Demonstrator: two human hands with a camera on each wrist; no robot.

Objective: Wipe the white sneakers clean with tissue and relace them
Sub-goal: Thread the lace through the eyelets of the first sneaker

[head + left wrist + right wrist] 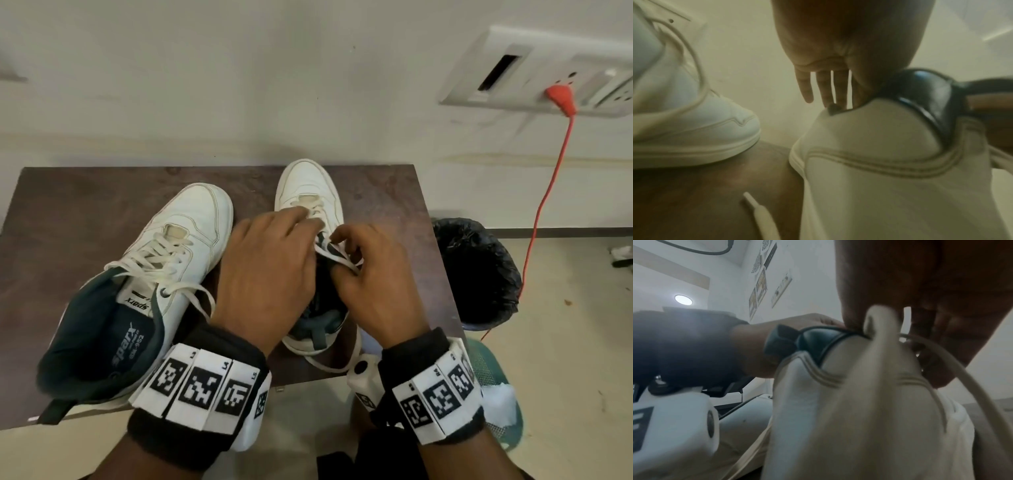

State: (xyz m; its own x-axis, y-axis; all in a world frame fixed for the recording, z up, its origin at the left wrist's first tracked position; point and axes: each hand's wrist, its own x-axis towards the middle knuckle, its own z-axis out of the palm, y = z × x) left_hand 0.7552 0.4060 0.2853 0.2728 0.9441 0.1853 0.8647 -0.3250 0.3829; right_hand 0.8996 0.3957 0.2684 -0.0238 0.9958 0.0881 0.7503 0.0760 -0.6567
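Two sneakers sit on the brown table [85, 205], and from the head view both hands are busy on the right sneaker [310, 192], toe pointing away from the person, long axis running straight out from the wrists. The left hand [263, 263] lies over the tongue with fingers fairly straight, steadying it; the right hand [370, 274] pinches the lace [337, 258] at an upper eyelet. Just outside the left hand, the left sneaker [171, 246] looks fully laced, its toe angled away and slightly rightward. My read: wiping seems finished, one shoe is done, and only the top eyelets and tying remain here. Over to the left wrist view: the left hand's fingers [826, 87] hang straight, tips touching the dark collar, while a loose lace tip [756, 206] lies on the table below the palm. Right wrist view now: blurred, but the right hand's fingers [859, 308] are clearly curled round the lace beside the collar.
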